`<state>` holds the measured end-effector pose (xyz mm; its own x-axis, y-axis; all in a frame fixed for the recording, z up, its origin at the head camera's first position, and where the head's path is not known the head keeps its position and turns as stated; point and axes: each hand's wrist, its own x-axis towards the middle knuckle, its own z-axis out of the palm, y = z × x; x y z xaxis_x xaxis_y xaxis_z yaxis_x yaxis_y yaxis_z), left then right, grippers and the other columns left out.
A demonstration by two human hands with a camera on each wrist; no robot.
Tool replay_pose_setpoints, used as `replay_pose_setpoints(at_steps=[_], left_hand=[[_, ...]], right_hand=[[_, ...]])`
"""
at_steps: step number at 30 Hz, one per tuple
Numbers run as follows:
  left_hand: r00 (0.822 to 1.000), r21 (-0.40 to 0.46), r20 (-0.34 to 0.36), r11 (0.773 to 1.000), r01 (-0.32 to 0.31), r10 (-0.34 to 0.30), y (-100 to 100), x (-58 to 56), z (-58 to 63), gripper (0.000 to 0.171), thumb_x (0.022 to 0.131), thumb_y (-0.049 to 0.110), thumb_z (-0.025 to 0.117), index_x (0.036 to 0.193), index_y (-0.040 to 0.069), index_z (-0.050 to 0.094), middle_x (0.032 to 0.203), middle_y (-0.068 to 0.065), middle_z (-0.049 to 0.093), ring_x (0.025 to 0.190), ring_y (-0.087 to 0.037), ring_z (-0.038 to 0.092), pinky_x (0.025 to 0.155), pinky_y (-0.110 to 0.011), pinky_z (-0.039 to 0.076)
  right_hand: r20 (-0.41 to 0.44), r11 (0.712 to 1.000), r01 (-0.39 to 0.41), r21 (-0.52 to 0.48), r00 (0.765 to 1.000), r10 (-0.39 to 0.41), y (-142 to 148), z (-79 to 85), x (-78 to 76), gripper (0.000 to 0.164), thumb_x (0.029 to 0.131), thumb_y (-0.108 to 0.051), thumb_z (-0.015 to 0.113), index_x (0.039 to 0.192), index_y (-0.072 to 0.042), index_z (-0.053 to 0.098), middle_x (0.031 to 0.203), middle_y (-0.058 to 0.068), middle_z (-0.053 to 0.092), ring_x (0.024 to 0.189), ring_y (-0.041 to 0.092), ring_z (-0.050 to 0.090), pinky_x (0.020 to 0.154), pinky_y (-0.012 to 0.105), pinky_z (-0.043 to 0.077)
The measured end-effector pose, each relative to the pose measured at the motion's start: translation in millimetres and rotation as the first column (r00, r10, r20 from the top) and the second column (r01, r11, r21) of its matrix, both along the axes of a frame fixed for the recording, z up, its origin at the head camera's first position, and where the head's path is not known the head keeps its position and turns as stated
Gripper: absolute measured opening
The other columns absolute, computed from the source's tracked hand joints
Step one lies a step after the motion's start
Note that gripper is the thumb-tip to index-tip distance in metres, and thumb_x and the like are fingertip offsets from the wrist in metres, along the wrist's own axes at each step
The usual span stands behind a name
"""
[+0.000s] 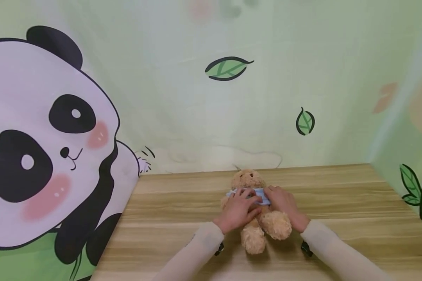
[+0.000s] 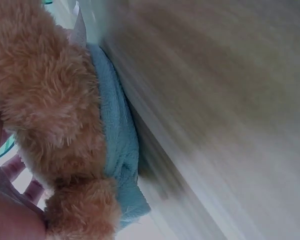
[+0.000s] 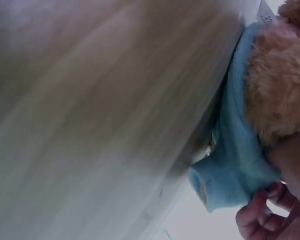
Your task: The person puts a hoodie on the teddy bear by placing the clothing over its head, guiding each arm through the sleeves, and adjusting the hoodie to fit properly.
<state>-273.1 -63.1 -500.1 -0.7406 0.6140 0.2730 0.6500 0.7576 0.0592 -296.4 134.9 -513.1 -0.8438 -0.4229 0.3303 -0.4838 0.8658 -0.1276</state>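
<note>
A light-brown plush teddy bear (image 1: 247,180) lies face up on the table, head toward the wall and feet toward me. Around its upper body is a small light-blue shirt (image 1: 263,196), with a sleeve end (image 3: 202,185) standing out in the right wrist view. My left hand (image 1: 236,210) lies over the bear's front, fingers bent over the shirt and thumb against the belly. At the other side, my right hand (image 1: 282,201) pinches the shirt's edge. Brown fur (image 2: 55,110) fills the left part of the left wrist view, partly hiding the left fingers.
The wood-grain table (image 1: 176,210) extends around the bear on all sides. Behind it hangs a pale green backdrop (image 1: 161,97) with a printed panda (image 1: 74,156) at left and leaf drawings. A white tag (image 2: 80,27) sticks out from the bear.
</note>
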Motion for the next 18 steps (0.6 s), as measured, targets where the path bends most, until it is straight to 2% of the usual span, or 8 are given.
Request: replay_pose_setpoints(at_steps=[2,5,8,10,12,14,16,18], left_hand=[[1.000,0.008,-0.010,1.000,-0.003,0.003,0,0.2,-0.8,0.028,0.100,0.047,0.049,0.122,0.035,0.061,0.129,0.005,0.052,0.118,-0.020,0.049,0.089,-0.043,0.047],[1.000,0.007,-0.022,1.000,-0.015,0.015,0,0.1,-0.4,0.027,0.100,0.046,0.049,0.121,0.034,0.062,0.129,0.005,0.052,0.118,-0.021,0.049,0.092,-0.044,0.047],[0.999,-0.006,-0.035,1.000,-0.018,0.018,1,-0.6,2.8,0.026,0.100,0.046,0.050,0.119,0.033,0.062,0.128,0.005,0.053,0.119,-0.022,0.050,0.096,-0.045,0.045],[0.999,-0.024,-0.039,1.000,-0.010,0.010,3,-1.8,6.9,0.024,0.100,0.046,0.051,0.115,0.031,0.063,0.128,0.006,0.054,0.121,-0.021,0.050,0.098,-0.044,0.044],[0.999,-0.041,-0.046,0.999,0.003,-0.005,6,-3.3,11.6,0.024,0.100,0.046,0.050,0.110,0.029,0.063,0.124,0.006,0.057,0.117,-0.020,0.052,0.098,-0.042,0.045],[0.998,-0.054,-0.053,0.998,0.018,-0.021,9,-5.3,15.7,0.024,0.100,0.046,0.050,0.105,0.026,0.063,0.116,0.007,0.061,0.111,-0.017,0.054,0.094,-0.037,0.047],[0.998,-0.068,-0.059,0.997,0.024,-0.028,11,-6.8,18.5,0.024,0.101,0.045,0.048,0.100,0.024,0.061,0.107,0.008,0.062,0.101,-0.014,0.055,0.089,-0.034,0.048],[0.997,-0.079,-0.073,0.996,0.027,-0.033,14,-7.9,19.8,0.024,0.102,0.043,0.047,0.096,0.023,0.059,0.101,0.008,0.062,0.095,-0.013,0.055,0.086,-0.032,0.048]], right_hand=[[-0.001,0.999,-0.032,-0.023,0.999,0.032,4,4.5,2.1,0.024,0.082,-0.012,0.076,0.082,-0.012,0.053,0.076,0.001,0.051,0.064,0.016,0.046,0.052,0.029,0.037],[0.038,0.988,-0.125,-0.092,0.991,0.129,14,14.1,7.7,0.018,0.082,-0.007,0.075,0.086,-0.012,0.057,0.082,0.001,0.055,0.071,0.017,0.052,0.062,0.032,0.044],[0.116,0.955,-0.225,-0.192,0.961,0.250,26,22.8,13.0,0.014,0.086,-0.012,0.072,0.096,-0.011,0.063,0.094,0.004,0.063,0.084,0.022,0.062,0.075,0.038,0.052],[0.180,0.931,-0.247,-0.267,0.937,0.300,34,27.6,14.8,0.015,0.088,-0.011,0.069,0.103,-0.008,0.065,0.100,0.007,0.067,0.092,0.026,0.065,0.079,0.043,0.053],[0.219,0.920,-0.218,-0.325,0.930,0.297,42,30.3,14.3,0.013,0.091,-0.008,0.065,0.104,-0.007,0.065,0.102,0.009,0.069,0.092,0.026,0.066,0.078,0.042,0.054],[0.230,0.918,-0.159,-0.363,0.939,0.254,49,31.6,12.3,0.011,0.092,-0.003,0.063,0.102,-0.006,0.066,0.099,0.009,0.070,0.089,0.025,0.067,0.075,0.040,0.055],[0.221,0.926,-0.103,-0.363,0.956,0.193,55,30.6,9.6,0.010,0.091,-0.001,0.062,0.099,-0.006,0.068,0.095,0.008,0.071,0.085,0.022,0.067,0.073,0.037,0.054],[0.228,0.934,-0.054,-0.352,0.963,0.142,58,27.6,6.8,0.010,0.090,-0.001,0.063,0.097,-0.005,0.068,0.092,0.008,0.071,0.082,0.021,0.067,0.071,0.035,0.054]])
